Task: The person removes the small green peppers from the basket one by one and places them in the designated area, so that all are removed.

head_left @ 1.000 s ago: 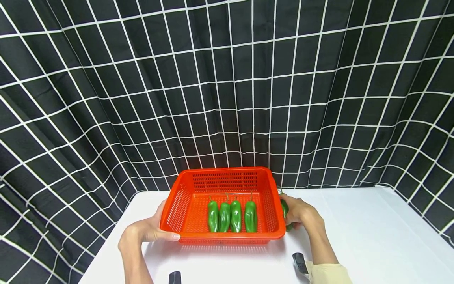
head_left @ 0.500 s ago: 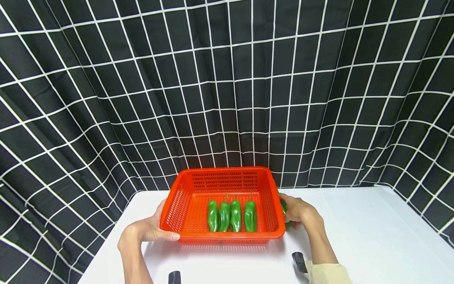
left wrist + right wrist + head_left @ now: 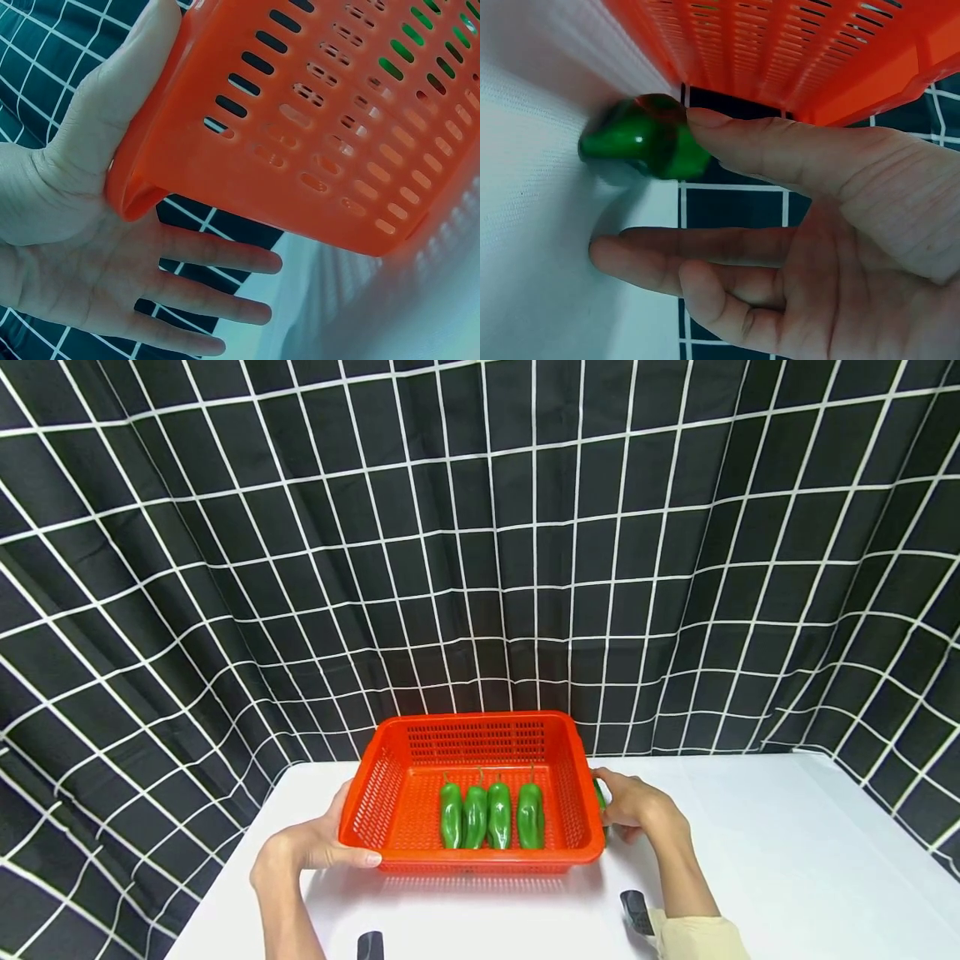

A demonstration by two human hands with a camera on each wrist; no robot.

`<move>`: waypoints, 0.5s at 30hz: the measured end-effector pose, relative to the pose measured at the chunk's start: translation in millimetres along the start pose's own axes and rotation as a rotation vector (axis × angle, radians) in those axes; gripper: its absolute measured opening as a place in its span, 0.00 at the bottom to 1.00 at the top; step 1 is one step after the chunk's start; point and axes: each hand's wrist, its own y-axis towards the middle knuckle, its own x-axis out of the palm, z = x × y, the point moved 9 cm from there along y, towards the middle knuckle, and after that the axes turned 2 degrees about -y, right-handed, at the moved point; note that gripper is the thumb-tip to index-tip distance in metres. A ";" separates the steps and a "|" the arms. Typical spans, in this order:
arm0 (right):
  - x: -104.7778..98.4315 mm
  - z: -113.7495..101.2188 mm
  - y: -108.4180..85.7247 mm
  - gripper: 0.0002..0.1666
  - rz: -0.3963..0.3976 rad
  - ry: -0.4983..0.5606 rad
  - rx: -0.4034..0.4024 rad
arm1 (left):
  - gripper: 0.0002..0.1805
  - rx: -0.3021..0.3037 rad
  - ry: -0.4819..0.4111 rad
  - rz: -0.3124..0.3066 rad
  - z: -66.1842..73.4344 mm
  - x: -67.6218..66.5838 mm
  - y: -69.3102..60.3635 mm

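Note:
A red plastic basket [image 3: 480, 863] holds several green peppers [image 3: 452, 817] side by side, stems toward the back. My left hand [image 3: 311, 847] holds its near left corner, the thumb lying along the front rim. In the left wrist view three fingers [image 3: 217, 300] stretch straight out beneath that corner; the index finger is hidden. My right hand [image 3: 633, 802] is beside the basket's right wall. There, another green pepper [image 3: 649, 139], blurred and partly behind the thumb, lies on the white surface. The right thumb touches or overlaps this pepper, while the other visible fingers stand apart from it.
A white table [image 3: 750, 827] extends to both sides of the basket. Behind and around it hangs a dark curtain [image 3: 480, 568] with a white grid. Dark strap ends [image 3: 636, 910] show near both wrists.
The right hand has shifted slightly, and less of the pepper beside the basket shows in the head view. The left hand, the basket and the peppers inside have stayed put.

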 end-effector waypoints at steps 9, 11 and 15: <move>-20.4 -11.1 -6.7 0.44 0.061 -0.079 -0.074 | 0.76 -0.007 0.000 0.006 -0.1 -0.7 -0.6; -26.3 -13.8 -10.9 0.43 0.080 -0.091 -0.076 | 0.76 -0.003 -0.008 0.006 0.2 -0.4 -0.6; -37.9 -21.7 -20.3 0.41 0.131 -0.101 -0.093 | 0.77 0.005 0.008 0.005 0.9 -0.4 -0.3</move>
